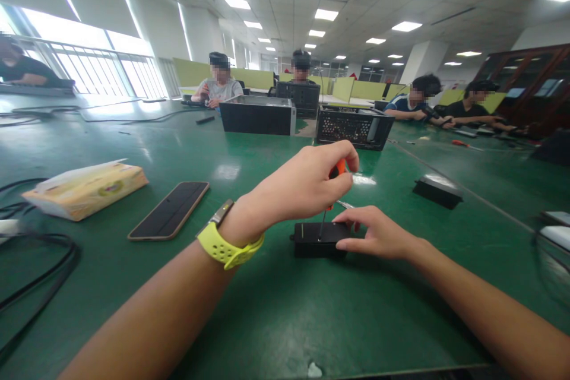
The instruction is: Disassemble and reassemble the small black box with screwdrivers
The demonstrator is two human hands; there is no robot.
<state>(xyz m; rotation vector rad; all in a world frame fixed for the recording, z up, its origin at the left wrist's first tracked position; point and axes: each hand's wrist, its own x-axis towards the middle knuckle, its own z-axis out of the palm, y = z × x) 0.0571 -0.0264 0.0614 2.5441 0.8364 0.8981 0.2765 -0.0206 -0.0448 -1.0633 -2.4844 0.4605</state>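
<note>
My left hand (pixel 307 181) is closed around the orange and black handle of a screwdriver (pixel 340 167), held upright. The screwdriver's thin shaft points down, its tip on the top face of a small black box (pixel 307 243). My right hand (pixel 378 231) grips the right end of that box between thumb and fingers, keeping it on the green table. A thin silver piece (pixel 345 205) lies just behind the box, partly hidden by my hands. Over to the right sits another black part (pixel 438 191) with sloping sides.
Left of my arm lie a phone (pixel 170 211) and a yellow tissue pack (pixel 89 189), with black cables (pixel 40 279) at the table's left edge. Computer cases (pixel 258 116) stand farther back. Another screwdriver (pixel 465 144) lies far right. Several people sit around the table.
</note>
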